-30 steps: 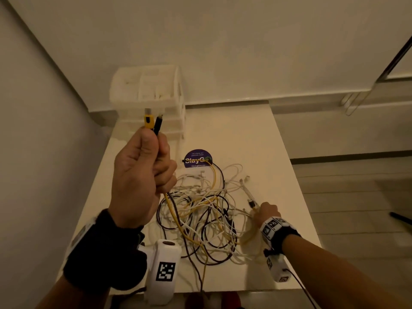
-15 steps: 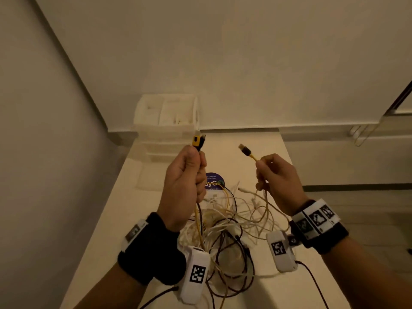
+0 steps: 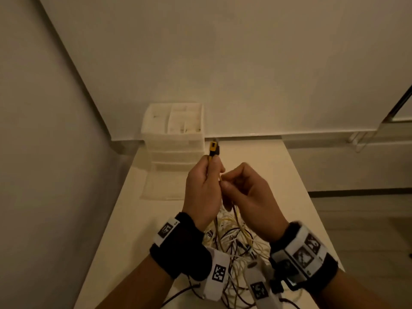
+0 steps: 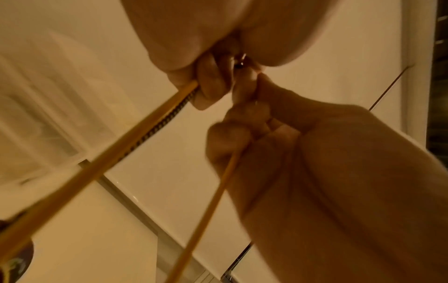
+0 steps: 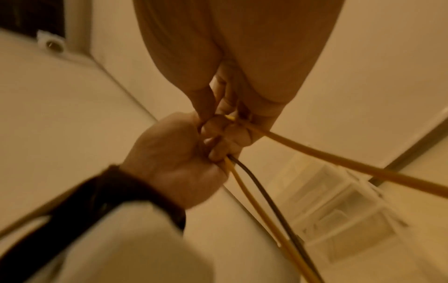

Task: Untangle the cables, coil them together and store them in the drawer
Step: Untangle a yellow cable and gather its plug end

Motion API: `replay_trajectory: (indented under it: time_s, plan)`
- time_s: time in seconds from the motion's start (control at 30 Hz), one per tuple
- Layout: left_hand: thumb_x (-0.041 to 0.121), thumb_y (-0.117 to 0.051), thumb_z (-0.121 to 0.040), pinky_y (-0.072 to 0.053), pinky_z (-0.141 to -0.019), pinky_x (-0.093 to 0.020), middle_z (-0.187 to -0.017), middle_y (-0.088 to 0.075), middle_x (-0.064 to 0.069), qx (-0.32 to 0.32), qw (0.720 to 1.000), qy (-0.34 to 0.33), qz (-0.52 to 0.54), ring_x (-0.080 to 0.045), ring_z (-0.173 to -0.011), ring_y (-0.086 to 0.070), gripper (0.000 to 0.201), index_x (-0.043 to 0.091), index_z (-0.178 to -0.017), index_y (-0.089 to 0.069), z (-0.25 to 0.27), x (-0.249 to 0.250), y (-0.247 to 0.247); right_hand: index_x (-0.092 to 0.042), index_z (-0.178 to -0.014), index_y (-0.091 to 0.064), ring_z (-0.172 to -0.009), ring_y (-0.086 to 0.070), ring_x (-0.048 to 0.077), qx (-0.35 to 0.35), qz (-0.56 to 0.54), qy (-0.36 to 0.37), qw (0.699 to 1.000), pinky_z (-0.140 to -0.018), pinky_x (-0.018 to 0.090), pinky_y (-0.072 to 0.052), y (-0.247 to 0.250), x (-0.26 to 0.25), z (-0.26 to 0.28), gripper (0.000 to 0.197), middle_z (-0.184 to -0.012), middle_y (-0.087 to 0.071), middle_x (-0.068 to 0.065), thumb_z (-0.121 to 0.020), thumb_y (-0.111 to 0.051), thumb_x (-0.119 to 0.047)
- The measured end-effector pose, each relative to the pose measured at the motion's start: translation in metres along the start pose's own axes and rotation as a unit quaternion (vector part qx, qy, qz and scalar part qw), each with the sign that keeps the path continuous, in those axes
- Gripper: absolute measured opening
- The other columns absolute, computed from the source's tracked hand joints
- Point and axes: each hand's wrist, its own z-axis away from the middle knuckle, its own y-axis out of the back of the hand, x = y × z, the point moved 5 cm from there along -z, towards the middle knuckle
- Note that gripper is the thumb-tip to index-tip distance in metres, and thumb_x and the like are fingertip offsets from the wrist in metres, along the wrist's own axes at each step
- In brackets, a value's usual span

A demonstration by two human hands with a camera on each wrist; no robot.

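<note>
My left hand (image 3: 213,175) is raised over the table and grips a yellow cable (image 4: 135,132) and a black braided cable (image 4: 157,126) together. Their plugs (image 3: 214,149) stick up above the fist. My right hand (image 3: 230,185) presses against the left one and pinches the other yellow cable end (image 5: 339,159), whose plug is hidden between the fingers. Below both hands, the tangle of white, yellow and black cables (image 3: 234,241) lies on the white table (image 3: 142,230). A white drawer unit (image 3: 176,141) stands at the back left, with its lowest drawer (image 3: 160,186) pulled out.
The table sits in a corner, with a wall (image 3: 44,175) close on the left and another behind the drawer unit. Its right edge (image 3: 312,208) drops to a tiled floor. A metal frame (image 3: 396,108) leans at the far right.
My right hand lifted a yellow cable end off the table and carried it left until it met my left hand. The left hand kept hold of its two cable ends.
</note>
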Motion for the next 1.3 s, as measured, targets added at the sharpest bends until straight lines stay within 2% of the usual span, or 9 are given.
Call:
replay_trajectory:
  time_s: [0.1, 0.27, 0.4, 0.57, 0.67, 0.83, 1.03, 1.17, 1.3]
  plan:
    - [0.037, -0.036, -0.100, -0.032, -0.050, -0.035, -0.062, -0.042, -0.001, 0.024, 0.999, -0.029, 0.029, -0.017, -0.053, -0.037, 0.035, 0.016, -0.074, -0.047, -0.011, 0.010, 0.016, -0.007, -0.087, -0.053, -0.048, -0.044, 0.016, -0.032, 0.050, -0.040, 0.997, -0.049, 0.030, -0.037, -0.004, 0.023, 0.013, 0.016, -0.059, -0.058, 0.003, -0.098, -0.053, -0.018]
    - [0.028, -0.027, -0.105, -0.053, -0.054, -0.039, -0.061, -0.036, 0.000, -0.003, 0.988, -0.067, 0.141, -0.018, -0.048, -0.046, 0.034, 0.014, -0.078, -0.041, -0.023, 0.040, 0.047, -0.019, -0.076, -0.063, -0.052, -0.047, 0.008, -0.069, 0.158, -0.069, 0.983, -0.057, 0.022, -0.040, 0.009, 0.071, 0.037, 0.030, -0.057, -0.051, -0.004, -0.098, -0.045, -0.029]
    - [0.031, -0.033, -0.104, -0.024, -0.039, -0.020, -0.059, -0.029, 0.007, 0.001, 0.991, -0.068, 0.115, -0.010, -0.044, -0.022, 0.030, 0.021, -0.078, -0.043, -0.029, 0.045, 0.075, -0.022, -0.060, -0.049, -0.051, -0.037, 0.004, -0.044, 0.200, -0.101, 0.974, -0.056, 0.020, -0.034, 0.018, 0.085, 0.049, 0.041, -0.055, -0.039, -0.007, -0.098, -0.049, -0.040]
    - [0.030, -0.063, -0.092, -0.035, -0.050, -0.015, -0.054, -0.052, 0.015, -0.153, 0.975, -0.099, -0.124, 0.000, -0.047, -0.044, 0.014, 0.017, -0.088, -0.063, 0.006, 0.036, 0.053, -0.017, -0.051, -0.034, -0.052, -0.025, 0.012, 0.039, 0.183, -0.070, 0.980, -0.053, 0.025, -0.026, 0.013, 0.046, 0.021, 0.049, -0.054, -0.025, 0.003, -0.090, -0.063, -0.011]
    - [0.023, -0.069, -0.088, -0.030, -0.046, -0.007, -0.049, -0.051, 0.027, -0.179, 0.962, -0.072, -0.193, 0.006, -0.044, -0.046, 0.012, 0.013, -0.095, -0.069, 0.023, 0.016, 0.034, -0.008, -0.046, -0.037, -0.054, -0.021, 0.021, 0.056, 0.103, -0.041, 0.992, -0.052, 0.027, -0.025, 0.004, 0.019, 0.005, 0.040, -0.053, -0.024, 0.012, -0.074, -0.063, -0.021]
    - [0.025, -0.065, -0.091, -0.040, -0.051, -0.026, -0.059, -0.057, 0.006, -0.152, 0.973, -0.088, -0.151, -0.012, -0.052, -0.048, 0.011, 0.017, -0.082, -0.065, 0.021, 0.005, 0.038, -0.012, -0.053, -0.054, -0.053, -0.026, 0.016, 0.027, 0.007, -0.032, 0.999, -0.056, 0.036, -0.022, -0.009, 0.003, 0.003, 0.036, -0.050, -0.036, -0.005, -0.088, -0.052, -0.019]
    - [0.024, -0.052, -0.098, -0.029, -0.045, -0.014, -0.051, -0.047, 0.016, 0.013, 0.985, -0.142, -0.101, -0.003, -0.044, -0.037, 0.020, 0.019, -0.079, -0.056, -0.003, 0.042, 0.078, -0.004, -0.063, -0.050, -0.053, -0.036, 0.013, 0.006, 0.064, -0.041, 0.997, -0.057, 0.018, -0.034, -0.012, 0.031, 0.023, 0.045, -0.059, -0.042, 0.010, -0.097, -0.042, -0.032]
    - [0.023, -0.057, -0.096, -0.030, -0.046, -0.016, -0.055, -0.047, 0.009, 0.061, 0.966, -0.186, -0.165, -0.006, -0.048, -0.040, 0.018, 0.013, -0.082, -0.059, -0.019, 0.056, 0.097, -0.012, -0.056, -0.043, -0.055, -0.029, 0.018, 0.080, 0.085, -0.066, 0.991, -0.058, 0.032, -0.028, -0.008, 0.052, 0.036, 0.047, -0.056, -0.034, 0.004, -0.089, -0.054, -0.045]
    - [0.013, -0.069, -0.086, -0.031, -0.047, -0.007, -0.056, -0.049, 0.017, 0.110, 0.957, -0.170, -0.208, -0.001, -0.046, -0.044, 0.015, 0.020, -0.100, -0.067, -0.006, 0.043, 0.102, 0.011, -0.057, -0.034, -0.054, -0.023, 0.033, 0.166, 0.073, -0.063, 0.981, -0.057, 0.041, -0.024, -0.004, 0.040, 0.027, 0.054, -0.056, -0.024, 0.028, -0.080, -0.061, -0.029]
